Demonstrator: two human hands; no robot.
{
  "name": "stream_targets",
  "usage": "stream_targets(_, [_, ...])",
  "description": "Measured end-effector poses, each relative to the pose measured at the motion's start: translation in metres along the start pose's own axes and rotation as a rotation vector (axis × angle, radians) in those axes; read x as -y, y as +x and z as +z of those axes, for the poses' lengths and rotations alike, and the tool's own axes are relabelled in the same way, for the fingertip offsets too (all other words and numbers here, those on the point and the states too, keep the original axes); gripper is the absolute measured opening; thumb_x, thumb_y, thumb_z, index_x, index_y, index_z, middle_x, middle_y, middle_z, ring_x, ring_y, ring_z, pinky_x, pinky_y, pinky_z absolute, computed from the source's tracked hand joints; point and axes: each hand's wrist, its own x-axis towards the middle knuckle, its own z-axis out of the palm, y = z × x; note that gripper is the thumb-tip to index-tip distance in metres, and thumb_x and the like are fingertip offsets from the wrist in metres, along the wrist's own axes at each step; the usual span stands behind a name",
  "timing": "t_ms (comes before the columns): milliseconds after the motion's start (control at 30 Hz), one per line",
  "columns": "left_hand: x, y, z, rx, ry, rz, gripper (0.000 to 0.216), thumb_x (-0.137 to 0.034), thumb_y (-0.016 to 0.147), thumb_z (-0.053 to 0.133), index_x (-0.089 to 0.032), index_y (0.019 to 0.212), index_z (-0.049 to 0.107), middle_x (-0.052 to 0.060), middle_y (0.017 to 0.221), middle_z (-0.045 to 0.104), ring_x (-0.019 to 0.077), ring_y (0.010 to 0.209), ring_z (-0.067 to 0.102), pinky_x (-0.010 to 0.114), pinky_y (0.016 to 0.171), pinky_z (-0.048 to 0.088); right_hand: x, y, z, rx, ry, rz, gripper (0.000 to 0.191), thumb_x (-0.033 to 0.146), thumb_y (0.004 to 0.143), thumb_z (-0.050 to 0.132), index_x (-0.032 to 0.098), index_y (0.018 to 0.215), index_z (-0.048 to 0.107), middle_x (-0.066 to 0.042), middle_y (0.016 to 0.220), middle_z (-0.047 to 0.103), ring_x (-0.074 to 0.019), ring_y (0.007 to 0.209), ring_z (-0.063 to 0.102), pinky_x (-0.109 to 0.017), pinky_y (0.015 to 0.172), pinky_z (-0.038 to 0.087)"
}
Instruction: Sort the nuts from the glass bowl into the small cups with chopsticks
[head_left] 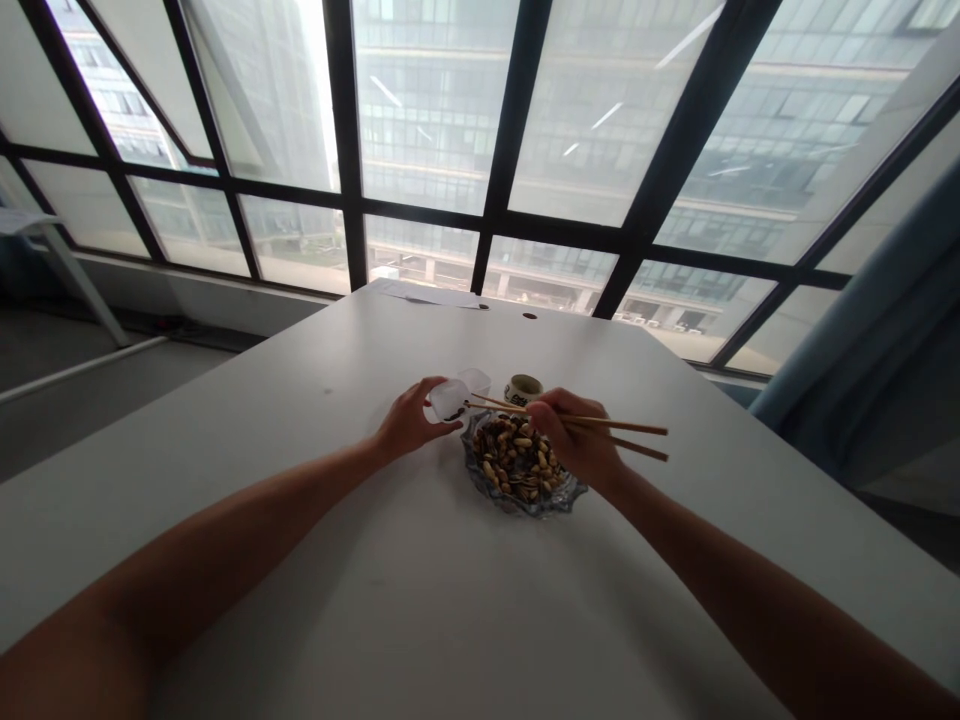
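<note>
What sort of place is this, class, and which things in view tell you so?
Probably an office or meeting room: a large white table stands before a wall of dark-framed windows, with a blue curtain on the right and another building outside.

On the bench [375, 600], a bowl [474, 480] holds a heap of peanuts and seeds [519, 458], with a short cylinder [517, 393] just behind it and the right hand [576, 435] over its right side. The left hand [411, 415] lies left of the bowl, a plastic box [448, 400] in its fingers, while the chopsticks [622, 425] in the right hand point left toward that box; beyond them, paper [427, 295] lies at the bench's far end, before the windows [427, 100], and a curtain [862, 330] hangs to the right.
</note>
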Motion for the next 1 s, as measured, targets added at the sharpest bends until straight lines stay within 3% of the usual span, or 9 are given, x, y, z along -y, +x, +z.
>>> stream_targets(200, [-0.001,0.001,-0.001,-0.022,-0.021,-0.047,0.067,-0.048,0.067,0.081,-0.02,0.121,0.054,0.01,0.116,0.07,0.0248,0.098,0.069,0.037,0.079,0.059,0.007,0.012,0.016,-0.023,-0.073,-0.11,0.031,0.046,0.093,0.06,0.023,0.072,0.066,-0.002,0.063,0.066,-0.0153,0.055,0.058,-0.027,0.055,0.044])
stream_targets(367, [-0.002,0.001,-0.001,-0.009,-0.033,-0.066,0.067,-0.049,0.067,0.081,-0.021,0.121,0.054,0.008,0.113,0.072,0.0238,0.095,0.07,0.036,0.078,0.06,0.003,0.016,0.019,0.107,-0.091,-0.264,0.024,0.04,0.094,0.062,0.023,0.079,0.069,-0.004,0.074,0.068,-0.0154,0.064,0.061,-0.027,0.061,0.046])
stream_targets(500, [-0.004,0.001,-0.001,-0.013,-0.035,-0.082,0.066,-0.049,0.067,0.08,-0.021,0.12,0.055,0.008,0.11,0.072,0.023,0.091,0.07,0.035,0.077,0.059,-0.002,0.012,0.02,0.13,-0.119,-0.283,0.021,0.039,0.094,0.062,0.024,0.08,0.07,-0.004,0.074,0.067,-0.0155,0.065,0.06,-0.027,0.061,0.045])
stream_targets(733, [-0.004,0.0,-0.001,-0.019,-0.013,-0.099,0.065,-0.049,0.067,0.08,-0.021,0.12,0.056,0.008,0.107,0.073,0.0221,0.086,0.07,0.035,0.075,0.059,0.001,0.005,0.017,0.114,-0.095,-0.244,0.027,0.041,0.093,0.059,0.024,0.074,0.066,-0.003,0.069,0.064,-0.0148,0.058,0.056,-0.028,0.056,0.043])
stream_targets(1000, [0.0,0.001,0.0,-0.01,0.045,-0.122,0.064,-0.053,0.069,0.077,-0.022,0.121,0.056,0.009,0.106,0.073,0.023,0.086,0.07,0.036,0.075,0.058,-0.001,-0.012,-0.016,-0.213,0.086,0.102,0.046,0.06,0.09,0.059,0.022,0.065,0.066,-0.001,0.05,0.058,-0.0138,0.044,0.05,-0.027,0.045,0.039])
